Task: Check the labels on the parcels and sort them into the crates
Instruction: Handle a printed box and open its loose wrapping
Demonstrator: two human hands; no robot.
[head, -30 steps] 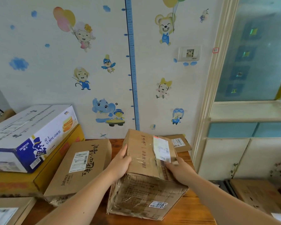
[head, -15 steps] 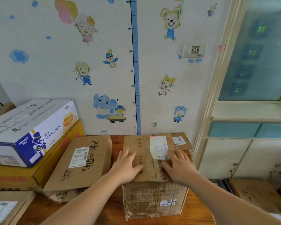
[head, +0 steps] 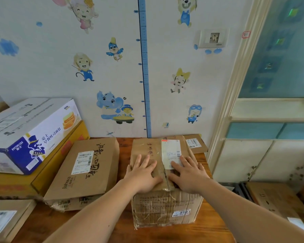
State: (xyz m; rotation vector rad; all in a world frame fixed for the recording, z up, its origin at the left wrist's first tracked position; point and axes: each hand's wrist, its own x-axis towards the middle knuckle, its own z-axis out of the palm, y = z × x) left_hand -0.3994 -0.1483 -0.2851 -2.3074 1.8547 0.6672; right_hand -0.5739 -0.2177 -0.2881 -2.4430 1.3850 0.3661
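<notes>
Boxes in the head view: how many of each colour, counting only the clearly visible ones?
Brown cardboard boxes: 5
Yellow box: 1
White-and-blue box: 1
Total: 7

Parcel [head: 165,207] on table [head: 112,230]; Jahwa box [head: 88,172] just left.

A worn brown box [head: 165,207] sits on the wood counter [head: 123,232]. The left grip [head: 144,174] and the right grip [head: 188,176] lie flat on its top, fingers straight. The right fingertips [head: 176,165] touch a white label [head: 170,149]. Just left of it is a flat Jahwa box [head: 95,172] with its own label. Further left, a white and blue box [head: 25,130] rests on a yellow box [head: 11,186]. A small parcel [head: 195,144] lies by the wall [head: 42,76], behind the brown box.
</notes>
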